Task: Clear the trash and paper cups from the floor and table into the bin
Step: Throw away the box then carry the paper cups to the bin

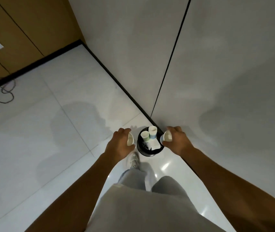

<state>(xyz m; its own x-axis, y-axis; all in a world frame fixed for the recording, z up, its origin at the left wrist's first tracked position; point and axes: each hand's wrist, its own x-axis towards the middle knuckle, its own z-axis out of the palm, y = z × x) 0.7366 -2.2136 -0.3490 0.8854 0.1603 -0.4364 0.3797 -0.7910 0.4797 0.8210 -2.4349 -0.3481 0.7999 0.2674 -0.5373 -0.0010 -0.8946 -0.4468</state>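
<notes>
Left hand [120, 144] curls its fingers round a white paper cup [130, 139], held left of the bin; right hand [177, 139] grips a second paper cup [166, 136] at the bin's right edge. Between them, on the floor [49, 131] against the wall [217, 64], stands the black bin [143, 152], holding two upright cups [152, 132] and folded white paper [154, 144]. A shoe [133, 160] stands just beside it.

bin [144, 152] mouth crowded with cups [148, 135], wall [217, 72] just beside
</notes>
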